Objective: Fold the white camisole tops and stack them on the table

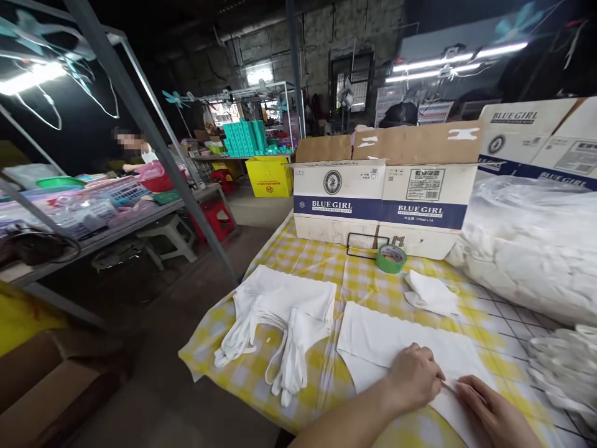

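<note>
A white strappy garment [373,333], perhaps a camisole, lies flat on the checked tablecloth in front of me. My left hand [415,375] rests on it with the fingers closed, pinching a thin white strap [448,387] at its lower part. From the other side my right hand [497,407] grips the same strap, thumb and fingers pressed together. The lower edge of the garment runs under my hands and out of view. To the left lie similar white garments [284,295], stacked with their straps bunched toward the table's front edge.
A small folded white cloth [430,294] and green tape roll [392,258] lie farther back. Behind stands a Blue Girl carton [342,190]. A plastic bag of white pieces [527,249] bulges at right, near white bundles [566,367]. A person [140,149] is at the left table.
</note>
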A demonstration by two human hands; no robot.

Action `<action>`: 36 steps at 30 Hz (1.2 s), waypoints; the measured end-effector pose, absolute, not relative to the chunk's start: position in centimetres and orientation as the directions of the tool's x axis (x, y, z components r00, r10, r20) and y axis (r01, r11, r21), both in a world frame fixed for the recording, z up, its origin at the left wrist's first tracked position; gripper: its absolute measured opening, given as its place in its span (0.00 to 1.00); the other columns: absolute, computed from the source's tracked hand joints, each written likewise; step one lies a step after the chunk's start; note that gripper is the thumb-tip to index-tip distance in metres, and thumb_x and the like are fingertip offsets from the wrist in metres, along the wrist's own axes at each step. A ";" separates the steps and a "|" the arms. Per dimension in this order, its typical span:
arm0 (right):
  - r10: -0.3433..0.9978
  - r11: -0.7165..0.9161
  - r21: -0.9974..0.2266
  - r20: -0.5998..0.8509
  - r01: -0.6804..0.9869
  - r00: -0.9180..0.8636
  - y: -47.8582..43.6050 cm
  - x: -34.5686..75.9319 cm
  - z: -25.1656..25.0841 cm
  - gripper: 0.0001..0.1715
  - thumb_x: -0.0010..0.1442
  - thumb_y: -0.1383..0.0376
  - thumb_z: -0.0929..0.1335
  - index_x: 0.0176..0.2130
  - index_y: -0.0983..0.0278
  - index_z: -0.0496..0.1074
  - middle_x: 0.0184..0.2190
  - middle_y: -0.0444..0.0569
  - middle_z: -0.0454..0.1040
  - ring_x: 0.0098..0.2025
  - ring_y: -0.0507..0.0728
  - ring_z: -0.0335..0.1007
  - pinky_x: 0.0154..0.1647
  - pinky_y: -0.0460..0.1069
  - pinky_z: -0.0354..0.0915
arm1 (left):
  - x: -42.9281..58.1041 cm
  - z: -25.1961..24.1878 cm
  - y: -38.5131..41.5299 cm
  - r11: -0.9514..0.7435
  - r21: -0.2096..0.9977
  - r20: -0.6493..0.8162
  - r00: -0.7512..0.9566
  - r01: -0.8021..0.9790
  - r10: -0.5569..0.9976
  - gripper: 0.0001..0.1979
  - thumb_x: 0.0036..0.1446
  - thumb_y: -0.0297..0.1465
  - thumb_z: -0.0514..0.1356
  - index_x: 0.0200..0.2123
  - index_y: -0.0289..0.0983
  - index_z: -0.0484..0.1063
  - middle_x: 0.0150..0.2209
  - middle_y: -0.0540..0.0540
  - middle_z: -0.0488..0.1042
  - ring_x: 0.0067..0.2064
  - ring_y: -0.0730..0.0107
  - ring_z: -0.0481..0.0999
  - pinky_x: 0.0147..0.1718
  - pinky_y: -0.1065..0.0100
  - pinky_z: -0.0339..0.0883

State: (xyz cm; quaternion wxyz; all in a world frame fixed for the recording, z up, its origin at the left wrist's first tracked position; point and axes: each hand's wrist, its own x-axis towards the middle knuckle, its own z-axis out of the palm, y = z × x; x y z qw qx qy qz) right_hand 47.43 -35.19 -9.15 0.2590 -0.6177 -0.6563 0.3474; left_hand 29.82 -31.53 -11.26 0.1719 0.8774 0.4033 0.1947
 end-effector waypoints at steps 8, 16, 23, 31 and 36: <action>0.989 0.091 -0.724 -0.015 0.684 -0.147 -34.8 46.6 -8.3 0.17 0.55 0.51 0.61 0.28 0.58 0.70 0.22 0.48 0.74 0.24 0.61 0.69 0.26 0.53 0.64 | 29.4 -9.7 -30.8 -0.444 0.627 0.090 0.506 0.641 0.858 0.10 0.53 0.35 0.60 0.35 0.36 0.78 0.35 0.45 0.74 0.41 0.65 0.71 0.42 0.70 0.63; 0.984 0.167 -0.629 0.063 0.759 -0.164 -33.8 45.8 -7.2 0.14 0.58 0.62 0.59 0.28 0.63 0.69 0.25 0.46 0.73 0.27 0.55 0.67 0.29 0.47 0.60 | 29.5 -9.4 -29.2 -0.384 0.747 0.061 0.519 0.543 0.852 0.07 0.49 0.31 0.60 0.29 0.35 0.76 0.32 0.45 0.72 0.37 0.65 0.71 0.37 0.67 0.64; 0.976 0.208 -0.559 0.062 0.803 -0.209 -33.8 46.1 -6.8 0.12 0.58 0.67 0.58 0.29 0.64 0.68 0.26 0.46 0.72 0.28 0.53 0.65 0.29 0.46 0.57 | 29.6 -8.6 -29.3 -0.333 0.769 0.018 0.502 0.546 0.864 0.05 0.47 0.31 0.59 0.27 0.36 0.74 0.33 0.46 0.72 0.37 0.66 0.72 0.36 0.69 0.63; 0.964 0.256 -0.470 0.055 0.845 -0.262 -33.7 46.5 -6.8 0.10 0.57 0.71 0.59 0.27 0.63 0.66 0.26 0.45 0.70 0.26 0.51 0.62 0.27 0.45 0.53 | 29.7 -8.9 -29.0 -0.310 0.778 -0.008 0.502 0.547 0.865 0.05 0.47 0.32 0.60 0.26 0.36 0.73 0.33 0.47 0.73 0.37 0.66 0.72 0.36 0.69 0.64; 0.962 0.263 -0.434 0.051 0.862 -0.268 -33.5 46.7 -6.9 0.09 0.57 0.71 0.59 0.27 0.63 0.65 0.25 0.44 0.68 0.25 0.51 0.60 0.26 0.45 0.51 | 29.7 -8.9 -28.9 -0.300 0.781 -0.018 0.499 0.548 0.866 0.05 0.46 0.32 0.60 0.26 0.36 0.72 0.32 0.47 0.73 0.38 0.65 0.73 0.36 0.69 0.63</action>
